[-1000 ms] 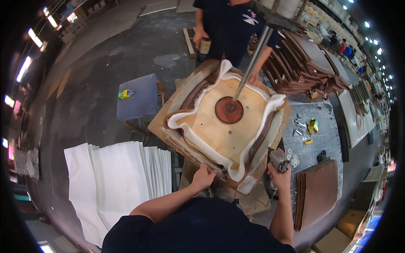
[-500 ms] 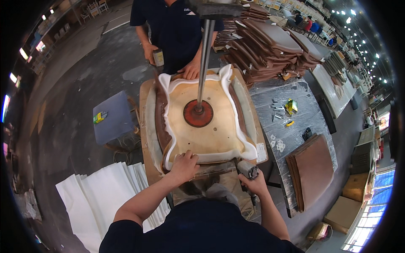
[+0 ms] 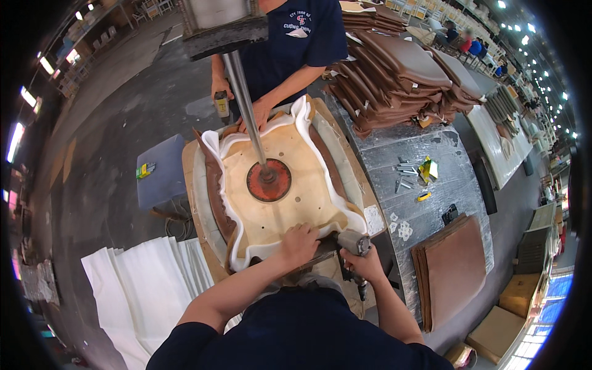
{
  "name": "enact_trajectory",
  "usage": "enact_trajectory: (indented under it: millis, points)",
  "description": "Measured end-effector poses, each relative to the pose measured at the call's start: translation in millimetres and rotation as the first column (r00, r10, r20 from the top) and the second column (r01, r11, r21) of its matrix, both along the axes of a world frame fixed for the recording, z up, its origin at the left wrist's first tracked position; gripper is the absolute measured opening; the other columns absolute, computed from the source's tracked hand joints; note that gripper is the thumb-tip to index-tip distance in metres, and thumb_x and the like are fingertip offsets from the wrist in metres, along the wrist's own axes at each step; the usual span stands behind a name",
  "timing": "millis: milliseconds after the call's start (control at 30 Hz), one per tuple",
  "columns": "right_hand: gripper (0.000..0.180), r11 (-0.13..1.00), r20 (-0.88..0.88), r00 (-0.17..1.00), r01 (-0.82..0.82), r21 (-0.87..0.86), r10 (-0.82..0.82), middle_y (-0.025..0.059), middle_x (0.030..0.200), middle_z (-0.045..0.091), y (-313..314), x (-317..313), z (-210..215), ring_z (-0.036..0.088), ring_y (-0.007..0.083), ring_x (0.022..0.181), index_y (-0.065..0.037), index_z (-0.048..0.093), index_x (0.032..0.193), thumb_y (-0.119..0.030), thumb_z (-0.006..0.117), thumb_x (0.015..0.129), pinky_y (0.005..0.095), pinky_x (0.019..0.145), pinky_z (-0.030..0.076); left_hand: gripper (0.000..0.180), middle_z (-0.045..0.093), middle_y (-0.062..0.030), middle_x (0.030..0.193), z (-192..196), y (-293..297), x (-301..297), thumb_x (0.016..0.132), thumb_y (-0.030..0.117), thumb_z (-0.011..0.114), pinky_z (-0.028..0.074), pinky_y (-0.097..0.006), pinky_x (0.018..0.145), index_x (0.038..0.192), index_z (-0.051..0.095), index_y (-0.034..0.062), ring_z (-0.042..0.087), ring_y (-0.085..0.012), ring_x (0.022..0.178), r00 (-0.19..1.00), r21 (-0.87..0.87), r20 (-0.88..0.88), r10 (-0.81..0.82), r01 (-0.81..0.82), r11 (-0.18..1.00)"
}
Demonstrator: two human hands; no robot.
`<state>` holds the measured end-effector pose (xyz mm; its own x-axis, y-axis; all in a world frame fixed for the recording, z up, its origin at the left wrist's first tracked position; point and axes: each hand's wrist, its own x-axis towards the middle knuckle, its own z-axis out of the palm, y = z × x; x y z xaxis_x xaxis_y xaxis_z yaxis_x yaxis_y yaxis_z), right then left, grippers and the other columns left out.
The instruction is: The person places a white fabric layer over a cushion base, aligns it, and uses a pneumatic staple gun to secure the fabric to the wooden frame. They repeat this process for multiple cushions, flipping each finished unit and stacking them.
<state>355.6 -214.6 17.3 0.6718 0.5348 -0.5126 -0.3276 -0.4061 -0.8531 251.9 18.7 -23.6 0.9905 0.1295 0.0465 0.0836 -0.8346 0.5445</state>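
Plywood seat base (image 3: 277, 203) lies upside down on the bench, pinned by a round red press pad (image 3: 269, 180). Left hand (image 3: 300, 242) presses the white foam edge flat; right hand (image 3: 364, 262) grips a pneumatic stapler (image 3: 353, 242) at the near rim.

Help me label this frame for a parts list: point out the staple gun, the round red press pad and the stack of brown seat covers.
staple gun (image 3: 353, 242), head view, on its grey metal head.
round red press pad (image 3: 269, 180), head view, on its red disc face.
stack of brown seat covers (image 3: 401, 74), head view, on the top cover.
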Motion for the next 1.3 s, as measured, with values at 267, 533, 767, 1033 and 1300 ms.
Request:
enact_trajectory:
  millis: [267, 533, 767, 1033, 1300]
  points:
    - [0.069, 0.996, -0.011, 1.0, -0.001, 0.086, 0.001, 0.0043, 0.106, 0.077, -7.3, 9.4, -4.8, 0.069, 0.0105, 0.071, -0.004, 0.059, 0.159, -0.009, 0.086, 0.095, 0.0292, 0.062, 0.058, 0.034, 0.066, -0.017, 0.119, -5.1, -7.5, 25.9, 0.096, 0.032, 0.08, 0.05, -0.052, 0.103, 0.115, 0.078, 0.0048, 0.065, -0.0394, 0.118, 0.979, -0.028, -0.2, -0.046, 0.041, 0.999]
    - [0.045, 0.958, -0.573, 0.819, 0.17, 0.233, -0.006, 0.0097, 0.101, 0.076, -21.4, 43.2, 3.0, 0.071, 0.02, 0.068, -0.001, 0.066, 0.137, -0.027, 0.082, 0.105, 0.0338, 0.057, 0.057, 0.03, 0.068, -0.0135, 0.093, -24.3, 5.5, 40.9, 0.096, 0.041, 0.079, 0.054, -0.054, 0.084, 0.095, 0.083, 0.0112, 0.07, -0.0375, 0.093, 0.985, 0.023, -0.099, -0.14, 0.143, 0.989]
    - [0.039, 0.972, -0.461, 0.882, 0.181, 0.151, -0.093, 0.008, 0.093, 0.071, -11.7, 39.3, 38.6, 0.067, 0.0192, 0.068, -0.004, 0.066, 0.125, -0.032, 0.083, 0.105, 0.0345, 0.058, 0.054, 0.026, 0.071, -0.014, 0.094, -20.0, 10.3, 36.3, 0.097, 0.037, 0.079, 0.054, -0.053, 0.085, 0.094, 0.084, 0.0116, 0.072, -0.0372, 0.095, 0.983, -0.023, -0.017, -0.182, 0.182, 0.983]
    - [0.031, 0.99, -0.256, 0.966, 0.073, 0.117, -0.041, 0.003, 0.079, 0.068, 8.6, 27.3, 67.8, 0.063, 0.0142, 0.065, -0.004, 0.073, 0.109, -0.031, 0.085, 0.103, 0.0325, 0.056, 0.051, 0.027, 0.067, -0.0127, 0.086, -20.2, 11.6, 34.7, 0.091, 0.037, 0.085, 0.052, -0.053, 0.076, 0.089, 0.08, 0.0106, 0.07, -0.0364, 0.089, 0.986, -0.015, 0.045, -0.163, 0.164, 0.986]
    - [0.03, 0.998, -0.132, 0.991, 0.014, 0.061, -0.006, 0.0034, 0.078, 0.069, 13.7, 24.7, 67.9, 0.064, 0.014, 0.064, -0.002, 0.074, 0.114, -0.028, 0.084, 0.103, 0.0325, 0.058, 0.052, 0.03, 0.069, -0.0152, 0.088, -24.0, 15.2, 35.6, 0.095, 0.039, 0.079, 0.055, -0.052, 0.082, 0.094, 0.08, 0.0085, 0.07, -0.0364, 0.091, 0.988, -0.119, 0.048, -0.146, 0.15, 0.981]
